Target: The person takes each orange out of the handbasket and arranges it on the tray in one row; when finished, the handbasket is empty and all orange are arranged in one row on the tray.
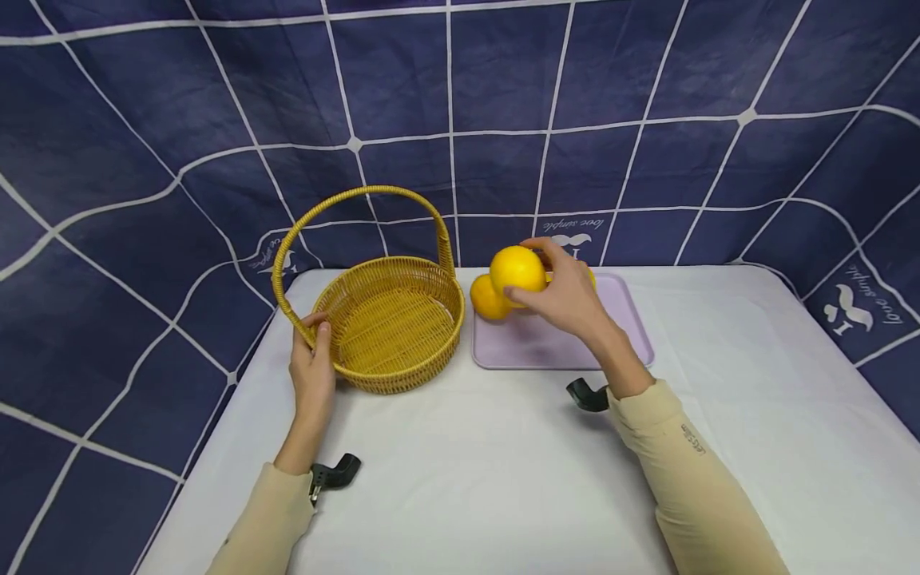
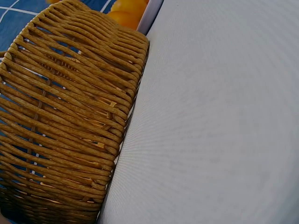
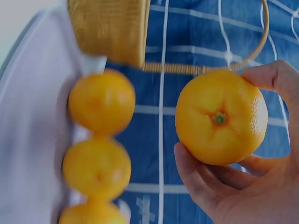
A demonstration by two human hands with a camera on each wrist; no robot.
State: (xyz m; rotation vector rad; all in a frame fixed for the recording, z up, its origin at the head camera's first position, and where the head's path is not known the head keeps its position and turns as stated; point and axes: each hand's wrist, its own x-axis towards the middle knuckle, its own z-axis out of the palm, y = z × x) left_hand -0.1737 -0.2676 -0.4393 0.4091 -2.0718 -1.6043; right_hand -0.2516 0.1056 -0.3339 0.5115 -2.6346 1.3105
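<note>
My right hand [image 1: 569,297] grips an orange [image 1: 516,268] and holds it above the lilac tray [image 1: 546,351]. In the right wrist view the held orange [image 3: 220,116] shows its green stem end, pinched between thumb and fingers. Other oranges [image 3: 101,101] stand in a row on the tray, blurred, partly hidden by my hand in the head view. At the left, my left hand [image 1: 313,369] holds the rim of a round wicker basket [image 1: 410,371] near its handle base, thumb on the inner side. No fruit lies in the basket. Its woven wall [image 2: 70,112] fills the left wrist view's left side.
The tall arched handle [image 1: 370,190] of the basket rises over its opening. A white cloth covers the table [image 1: 467,471]. A dark blue curtain [image 1: 503,88] with white lines stands behind and at both sides. The tray lies close to the basket's right.
</note>
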